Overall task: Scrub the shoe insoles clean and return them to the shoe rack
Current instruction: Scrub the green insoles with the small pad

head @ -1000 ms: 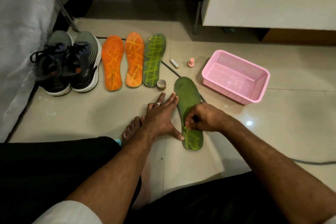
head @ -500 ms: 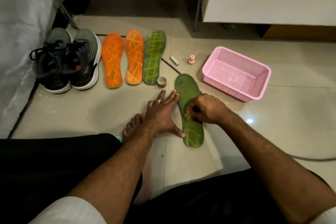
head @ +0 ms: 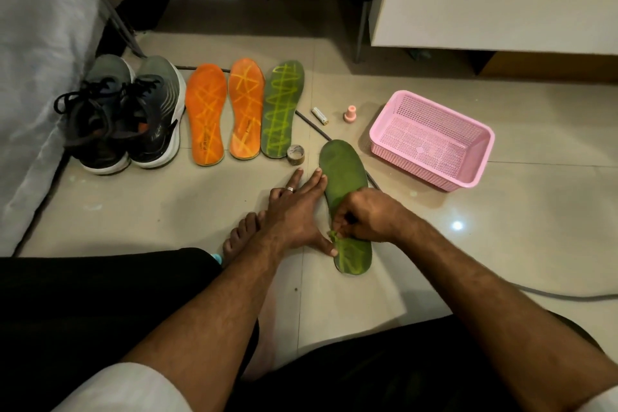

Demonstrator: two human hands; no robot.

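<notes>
We sit on the tiled floor (head: 501,261) with the near green insole (head: 344,184) lying flat in front of us, and we take it as our landmark. Our left hand (head: 294,211) lies spread and flat on the floor against the insole's left edge, fingers straight, the thumb tip touching the edge near the heel; a ring sits on one finger. Our right hand (head: 364,214) rests on the insole's middle with the fingers curled and pinched around something small and dark at the yellow-green marks; what it holds we cannot tell. Yellow-green lines cover the insole's heel end, while its toe end is plain green.

Just beyond the insole's toe, to the left, stands a small tape roll (head: 295,154). Further left of it lie a second green insole (head: 281,109) and two orange insoles (head: 224,114), all three crossed with lighter lines, side by side. Left of those stands a pair of dark sneakers (head: 128,117). Right of the landmark insole sits a pink perforated basket (head: 431,140), apart from it. Beyond the toe lie a small battery (head: 319,115) and a pink cap-like piece (head: 350,114). A thin dark rod (head: 314,130) runs under the insole's toe end. Our bare foot (head: 242,237) rests left of the left hand
</notes>
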